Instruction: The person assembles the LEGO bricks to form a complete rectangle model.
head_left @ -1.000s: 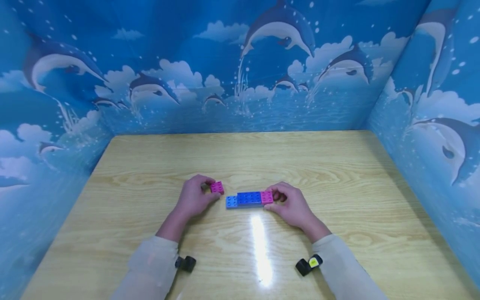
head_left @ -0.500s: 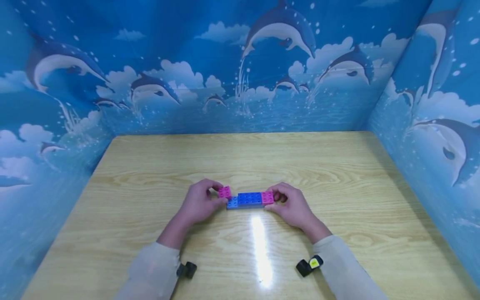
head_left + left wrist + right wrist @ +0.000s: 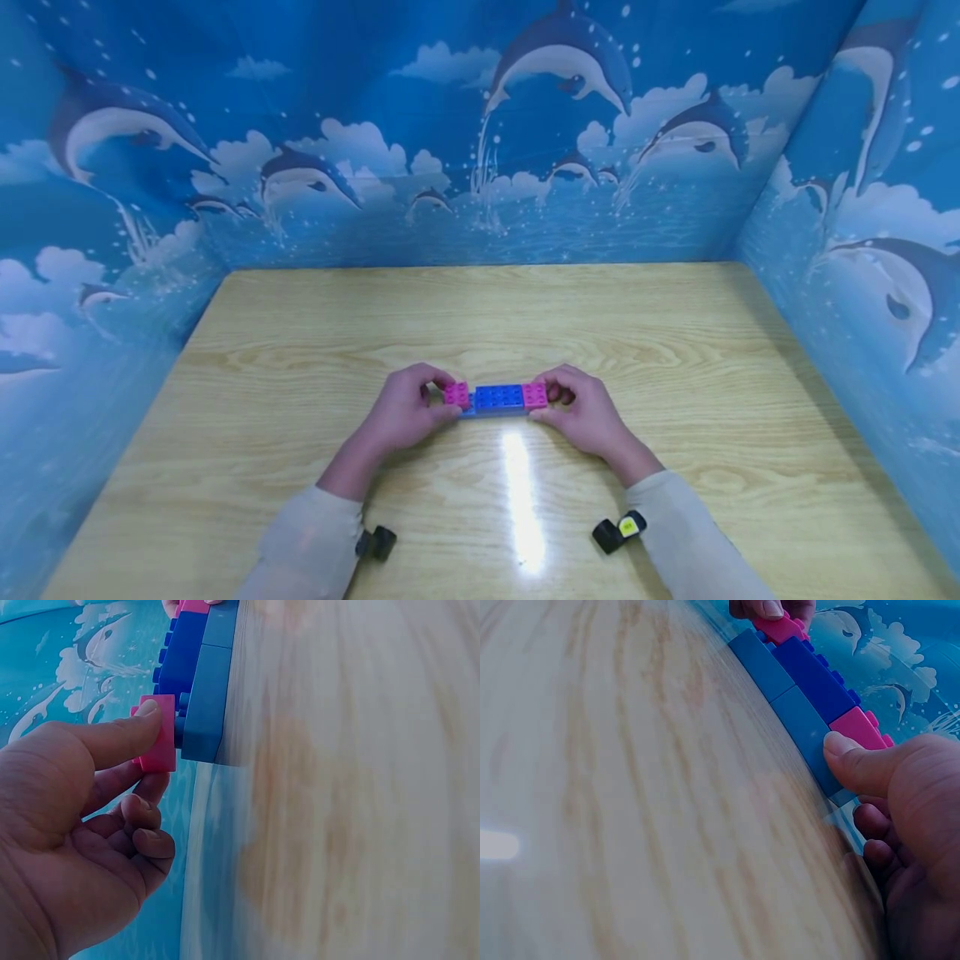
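My left hand [image 3: 405,410] pinches a small pink building brick [image 3: 456,393] between thumb and fingers. That brick sits just over the studs at the left end of a brick row, with a gap still showing in the left wrist view [image 3: 178,733]. Two light blue bricks [image 3: 804,736] laid end to end form the row's bottom layer. On top of them are a long dark blue brick [image 3: 498,397] in the middle and a second pink brick [image 3: 534,395] at the right end. My right hand [image 3: 588,412] grips that right end, its thumb on the lower light blue brick.
The row lies on a wood-grain table [image 3: 480,317]. Blue curtains with dolphins [image 3: 555,75] stand along the back and sides. Black camera mounts [image 3: 375,543] are strapped at both wrists, and a bright light reflection crosses the tabletop in front of the row.
My left hand has carried its pink brick rightward, from beside the row to over the left light blue studs. The right hand and the row have hardly moved.
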### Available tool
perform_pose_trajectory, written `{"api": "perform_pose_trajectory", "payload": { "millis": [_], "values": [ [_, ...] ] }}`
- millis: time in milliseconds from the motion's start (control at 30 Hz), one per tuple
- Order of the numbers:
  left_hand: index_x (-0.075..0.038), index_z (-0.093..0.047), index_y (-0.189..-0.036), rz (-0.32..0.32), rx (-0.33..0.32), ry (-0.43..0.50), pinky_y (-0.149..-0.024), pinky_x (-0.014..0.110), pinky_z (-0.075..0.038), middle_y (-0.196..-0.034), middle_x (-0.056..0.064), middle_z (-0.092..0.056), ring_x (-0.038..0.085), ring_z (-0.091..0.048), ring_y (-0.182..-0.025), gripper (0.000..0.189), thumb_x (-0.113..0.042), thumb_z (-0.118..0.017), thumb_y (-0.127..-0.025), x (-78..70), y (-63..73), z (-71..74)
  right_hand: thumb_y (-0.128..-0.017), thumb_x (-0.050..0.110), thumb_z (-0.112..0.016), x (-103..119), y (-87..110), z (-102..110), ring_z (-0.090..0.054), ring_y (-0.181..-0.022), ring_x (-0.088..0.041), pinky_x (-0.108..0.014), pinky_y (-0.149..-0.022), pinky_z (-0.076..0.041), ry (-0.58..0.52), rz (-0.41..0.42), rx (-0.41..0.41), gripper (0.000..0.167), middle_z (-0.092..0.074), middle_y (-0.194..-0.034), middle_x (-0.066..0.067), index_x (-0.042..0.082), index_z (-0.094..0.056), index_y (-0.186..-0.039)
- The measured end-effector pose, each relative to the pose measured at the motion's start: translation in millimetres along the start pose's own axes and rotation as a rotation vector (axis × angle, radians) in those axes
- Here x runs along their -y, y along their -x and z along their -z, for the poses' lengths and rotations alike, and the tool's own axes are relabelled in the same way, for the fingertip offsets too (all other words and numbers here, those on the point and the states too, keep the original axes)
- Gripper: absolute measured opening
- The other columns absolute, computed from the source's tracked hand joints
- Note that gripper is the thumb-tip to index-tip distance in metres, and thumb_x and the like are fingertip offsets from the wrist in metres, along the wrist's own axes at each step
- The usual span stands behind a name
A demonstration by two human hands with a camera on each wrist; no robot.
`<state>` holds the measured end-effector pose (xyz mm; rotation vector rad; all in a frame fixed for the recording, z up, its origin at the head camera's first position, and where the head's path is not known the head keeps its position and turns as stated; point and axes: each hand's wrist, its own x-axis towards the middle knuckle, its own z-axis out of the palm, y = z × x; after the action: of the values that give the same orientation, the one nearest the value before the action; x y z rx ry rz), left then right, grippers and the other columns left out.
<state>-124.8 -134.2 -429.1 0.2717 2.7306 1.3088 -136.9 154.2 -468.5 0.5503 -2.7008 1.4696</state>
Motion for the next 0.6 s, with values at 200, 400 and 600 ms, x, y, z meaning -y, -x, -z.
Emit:
{"api": "perform_pose_trajectory", "payload": {
  "millis": [200, 400, 600],
  "values": [
    [-0.009, -0.071, -0.106, 0.002, 0.014, 0.010, -0.065, 0.035, -0.049, -0.096, -0.002, -0.064, 0.018, -0.053, -0.072, 0.035, -0.013, -0.088, -0.076, -1.9, -0.6, -1.7, -0.073, 0.008, -0.089, 0.5, -0.4, -0.2, -0.056, -0.079, -0.018, -0.031, -0.069, -0.050, -0.004, 0.006, -0.005, 0.036, -0.060, -0.088, 0.002, 0.011, -0.072, -0.105],
    [-0.009, -0.072, -0.107, -0.009, 0.024, -0.001, -0.069, 0.035, -0.050, -0.098, -0.002, -0.065, 0.019, -0.056, -0.077, 0.036, -0.013, -0.088, -0.075, -4.0, -2.3, -3.0, -0.073, 0.008, -0.089, 1.5, -0.8, 0.1, -0.056, -0.079, -0.018, -0.031, -0.068, -0.050, -0.006, 0.006, -0.005, 0.036, -0.060, -0.088, 0.002, 0.010, -0.072, -0.105],
    [-0.010, -0.072, -0.104, -0.017, 0.041, -0.043, -0.071, 0.034, -0.050, -0.100, -0.002, -0.065, 0.020, -0.057, -0.081, 0.035, -0.013, -0.089, -0.073, -6.7, -4.7, -2.6, -0.073, 0.008, -0.090, 1.6, -0.8, 0.5, -0.056, -0.078, -0.019, -0.030, -0.068, -0.049, -0.009, 0.005, -0.005, 0.036, -0.060, -0.087, 0.001, 0.010, -0.072, -0.104]
  ]
}}
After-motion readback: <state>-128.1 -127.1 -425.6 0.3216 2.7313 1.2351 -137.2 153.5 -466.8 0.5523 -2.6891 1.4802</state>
